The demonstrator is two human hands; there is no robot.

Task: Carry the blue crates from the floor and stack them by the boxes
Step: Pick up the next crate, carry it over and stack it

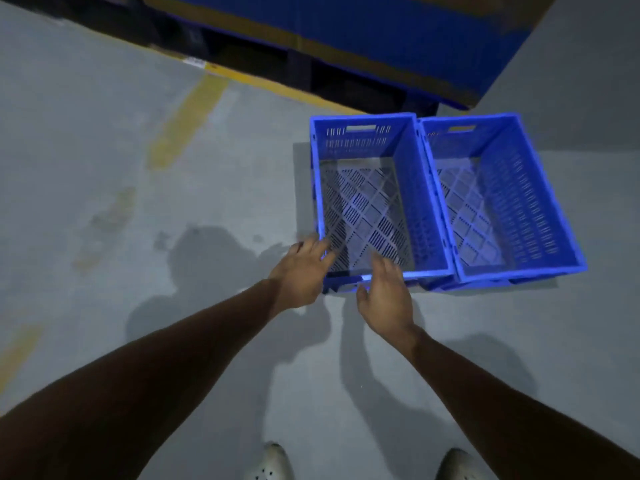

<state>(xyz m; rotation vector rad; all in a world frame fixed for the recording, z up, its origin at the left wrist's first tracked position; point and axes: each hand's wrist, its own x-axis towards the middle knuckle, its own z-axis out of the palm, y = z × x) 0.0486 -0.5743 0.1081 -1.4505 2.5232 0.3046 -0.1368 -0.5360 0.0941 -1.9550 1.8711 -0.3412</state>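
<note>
Crates number two: a left blue crate (377,202) and a right blue crate (498,199), both empty, side by side and touching on the grey floor (104,168), just in front of the cardboard boxes (346,39) on a dark pallet (311,74). Neither sits on the other, so stacking looks not yet done. The left hand (301,271) and right hand (384,296) reach to the left crate's near rim, each grip spread open and holding nothing. Two white shoes (273,462) show below.
</note>
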